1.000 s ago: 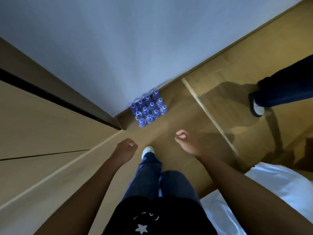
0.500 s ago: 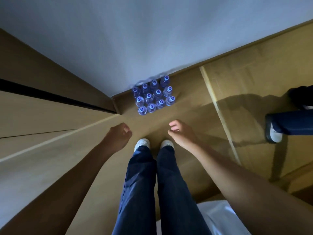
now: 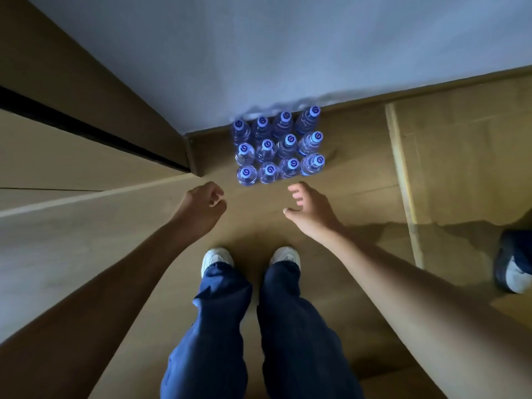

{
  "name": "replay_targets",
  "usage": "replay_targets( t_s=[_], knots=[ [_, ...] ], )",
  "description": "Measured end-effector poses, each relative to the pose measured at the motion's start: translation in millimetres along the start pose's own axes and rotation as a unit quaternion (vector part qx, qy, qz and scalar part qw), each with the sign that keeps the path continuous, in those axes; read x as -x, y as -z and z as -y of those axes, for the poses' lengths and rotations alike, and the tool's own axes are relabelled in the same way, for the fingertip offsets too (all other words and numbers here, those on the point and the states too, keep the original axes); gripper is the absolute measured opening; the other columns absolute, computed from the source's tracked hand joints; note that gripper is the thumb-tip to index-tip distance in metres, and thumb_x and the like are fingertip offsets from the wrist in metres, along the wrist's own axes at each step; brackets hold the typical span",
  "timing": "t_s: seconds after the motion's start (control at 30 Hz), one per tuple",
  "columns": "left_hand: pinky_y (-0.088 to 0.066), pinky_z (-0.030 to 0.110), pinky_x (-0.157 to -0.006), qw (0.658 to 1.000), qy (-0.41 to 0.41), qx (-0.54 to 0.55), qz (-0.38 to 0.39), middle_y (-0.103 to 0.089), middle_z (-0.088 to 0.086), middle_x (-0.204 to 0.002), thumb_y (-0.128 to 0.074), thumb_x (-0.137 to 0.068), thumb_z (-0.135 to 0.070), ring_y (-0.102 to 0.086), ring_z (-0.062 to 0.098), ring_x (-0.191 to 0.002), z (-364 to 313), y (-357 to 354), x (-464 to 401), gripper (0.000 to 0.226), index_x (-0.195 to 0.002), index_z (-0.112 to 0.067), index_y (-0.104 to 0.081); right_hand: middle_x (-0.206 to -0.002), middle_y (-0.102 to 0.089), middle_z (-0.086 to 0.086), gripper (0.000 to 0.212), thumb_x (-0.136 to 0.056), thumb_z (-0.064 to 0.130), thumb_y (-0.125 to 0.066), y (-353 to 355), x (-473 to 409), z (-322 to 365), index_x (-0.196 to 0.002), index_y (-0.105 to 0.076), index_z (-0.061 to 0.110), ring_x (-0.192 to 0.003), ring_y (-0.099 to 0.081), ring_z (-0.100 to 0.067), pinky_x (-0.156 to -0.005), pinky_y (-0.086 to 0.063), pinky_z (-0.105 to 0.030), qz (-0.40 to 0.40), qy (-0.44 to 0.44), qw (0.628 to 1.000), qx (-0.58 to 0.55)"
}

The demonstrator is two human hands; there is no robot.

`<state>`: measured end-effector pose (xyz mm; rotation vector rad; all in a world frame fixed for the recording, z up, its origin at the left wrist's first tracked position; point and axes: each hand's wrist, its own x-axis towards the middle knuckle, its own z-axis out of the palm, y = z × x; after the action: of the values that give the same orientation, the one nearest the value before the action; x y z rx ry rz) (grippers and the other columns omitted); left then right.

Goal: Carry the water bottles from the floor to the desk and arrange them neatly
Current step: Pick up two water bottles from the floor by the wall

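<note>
Water bottles (image 3: 278, 146): twelve, upright, capped, packed touching in a block of three rows of four. They stand on the wooden floor (image 3: 359, 182) at the foot of the pale wall (image 3: 259, 53), the back row hard against the skirting. Seen from above, so mostly caps and shoulders show; the bodies are clear with a bluish cast, and any labels are hidden. Each cap carries a round mark too small to read.

Left hand (image 3: 203, 201): hangs above the floor, near the block's front left corner but apart from it. Fingers curled loosely inward toward the palm, holding nothing. The palm side is turned away and in shadow.

Right hand (image 3: 309, 208): hangs near the front right corner of the block, apart from it. Fingers spread and slightly bent, thumb out to the side, holding nothing.

Wood-panelled unit (image 3: 72, 145): fills the left side, with a dark horizontal gap across it; cut off by the picture's edge, so its kind cannot be told.

Wearer's legs: blue jeans (image 3: 259, 326) and white shoes (image 3: 214, 259), feet side by side, toes toward the bottles.

Second person's shoe (image 3: 511, 272): at the right edge, white-toed under a dark trouser leg, mostly cut off.
</note>
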<state>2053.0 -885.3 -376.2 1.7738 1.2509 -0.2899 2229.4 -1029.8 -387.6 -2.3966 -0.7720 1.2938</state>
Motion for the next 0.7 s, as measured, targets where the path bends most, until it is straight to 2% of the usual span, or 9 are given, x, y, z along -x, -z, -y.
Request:
replay_targets(
  t_s=[0.07, 0.17, 0.33, 0.47, 0.57, 0.7],
  knots=[
    [-0.044, 0.031, -0.085, 1.0, -0.023, -0.016, -0.009, -0.064, 0.012, -0.107, -0.064, -0.09, -0.012, -0.06, 0.027, -0.1, 18, -16, -27, 0.021, -0.11, -0.005, -0.062, -0.135, -0.055, -0.007, 0.053, -0.088, 0.017, -0.07, -15, -30, -12, -0.136, -0.049, 0.015, -0.122, -0.054, -0.022, -0.101, -0.045, -0.037, 0.002, 0.014, 1.0, 0.012],
    [-0.038, 0.025, -0.08, 0.998, -0.049, -0.028, -0.017, -0.063, 0.01, -0.111, -0.067, -0.088, -0.016, -0.058, 0.022, -0.1, 45, -42, -72, 0.028, -0.114, -0.007, -0.061, -0.137, -0.055, -0.006, 0.055, -0.087, 0.017, -0.072, -37, -78, -29, -0.136, -0.05, 0.015, -0.124, -0.053, -0.022, -0.099, -0.043, -0.033, -0.016, 0.034, 0.999, 0.018],
    [-0.041, 0.029, -0.086, 0.996, -0.076, -0.052, -0.012, -0.06, 0.01, -0.123, -0.074, -0.084, -0.023, -0.056, 0.022, -0.11, 85, -84, -145, 0.045, -0.123, -0.009, -0.057, -0.127, -0.062, -0.01, 0.047, -0.084, 0.012, -0.073, -76, -146, -53, -0.127, -0.056, 0.005, -0.119, -0.057, -0.025, -0.093, -0.038, -0.024, -0.093, 0.101, 0.99, 0.015],
    [-0.041, 0.031, -0.086, 0.989, -0.127, -0.07, -0.032, -0.058, 0.008, -0.126, -0.077, -0.081, -0.03, -0.054, 0.023, -0.112, 105, -112, -190, 0.054, -0.127, -0.013, -0.054, -0.13, -0.058, -0.011, 0.05, -0.088, 0.016, -0.069, -101, -188, -74, -0.134, -0.051, 0.007, -0.12, -0.054, -0.026, -0.095, -0.044, -0.034, -0.116, 0.161, 0.978, 0.062],
    [-0.037, 0.028, -0.087, 0.985, -0.154, -0.07, -0.024, -0.053, 0.009, -0.132, -0.08, -0.078, -0.032, -0.05, 0.025, -0.118, 115, -129, -215, 0.066, -0.133, -0.014, -0.049, -0.131, -0.056, -0.011, 0.054, -0.09, 0.02, -0.068, -118, -210, -89, -0.138, -0.046, 0.008, -0.119, -0.054, -0.026, -0.093, -0.047, -0.039, -0.124, 0.18, 0.972, 0.085],
    [-0.036, 0.021, -0.082, 0.978, -0.201, -0.042, -0.026, -0.058, 0.009, -0.127, -0.081, -0.077, -0.029, -0.054, 0.022, -0.113, 125, -144, -236, 0.062, -0.13, -0.013, -0.053, -0.126, -0.058, -0.008, 0.052, -0.083, 0.019, -0.077, -140, -229, -102, -0.128, -0.054, 0.007, -0.118, -0.054, -0.02, -0.087, -0.034, -0.014, -0.166, 0.176, 0.97, -0.023]
  ],
)
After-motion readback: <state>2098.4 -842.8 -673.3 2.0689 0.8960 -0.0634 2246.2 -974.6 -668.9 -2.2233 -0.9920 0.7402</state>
